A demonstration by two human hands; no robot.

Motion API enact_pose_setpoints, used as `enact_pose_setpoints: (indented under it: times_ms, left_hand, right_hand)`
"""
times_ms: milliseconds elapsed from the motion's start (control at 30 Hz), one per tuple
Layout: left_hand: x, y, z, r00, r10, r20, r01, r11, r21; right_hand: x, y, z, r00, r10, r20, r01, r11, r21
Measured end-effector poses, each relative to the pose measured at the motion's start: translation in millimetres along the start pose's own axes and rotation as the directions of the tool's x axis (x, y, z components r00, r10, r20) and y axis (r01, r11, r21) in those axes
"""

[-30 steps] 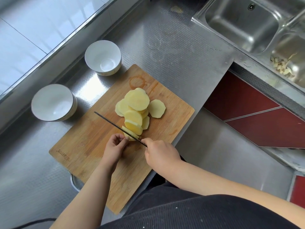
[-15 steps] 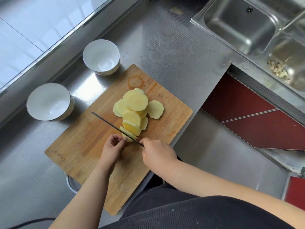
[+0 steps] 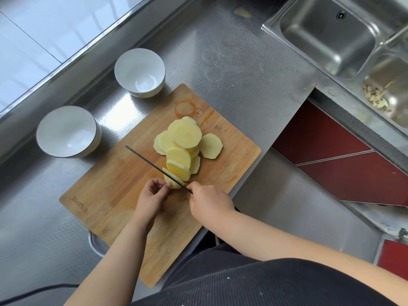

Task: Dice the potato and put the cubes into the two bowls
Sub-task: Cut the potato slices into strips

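Observation:
A wooden cutting board (image 3: pixel 106 195) lies on the steel counter. Several round potato slices (image 3: pixel 184 138) are piled on its far half. My left hand (image 3: pixel 152 195) pinches the small end piece of potato (image 3: pixel 173 181) at the near end of the pile. My right hand (image 3: pixel 208 204) grips the handle of a knife (image 3: pixel 152 165), whose thin dark blade crosses that end piece edge-down. Two white bowls stand beyond the board, one (image 3: pixel 140 72) at the back and one (image 3: pixel 67 131) at the left; both hold nothing.
A double steel sink (image 3: pixel 331 38) sits at the upper right, with vegetable scraps (image 3: pixel 377 96) in its nearer basin. The counter edge drops to red cabinet fronts (image 3: pixel 344 164) on the right. A metal rim (image 3: pixel 95 241) pokes out under the board's near left edge.
The knife blade has shifted slightly toward my left hand along the potato end. The slice pile and bowls keep their places; the camera moved a little.

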State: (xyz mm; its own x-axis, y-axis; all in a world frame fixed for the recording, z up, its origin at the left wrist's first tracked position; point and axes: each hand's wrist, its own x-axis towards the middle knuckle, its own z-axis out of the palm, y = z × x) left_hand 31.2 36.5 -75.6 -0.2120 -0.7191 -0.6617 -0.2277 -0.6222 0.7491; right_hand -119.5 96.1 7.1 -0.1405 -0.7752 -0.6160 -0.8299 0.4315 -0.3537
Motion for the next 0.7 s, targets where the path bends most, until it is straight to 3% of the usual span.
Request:
enact_pose_setpoints:
  times_ms: [700]
  left_hand:
    - [1.6, -4.3, -1.9, 1.000, -0.014, 0.015, 0.014, 1.000, -0.021]
  right_hand:
    - [15.2, 0.9, 12.3, 1.000, -0.019, -0.003, 0.018, 0.998, -0.054]
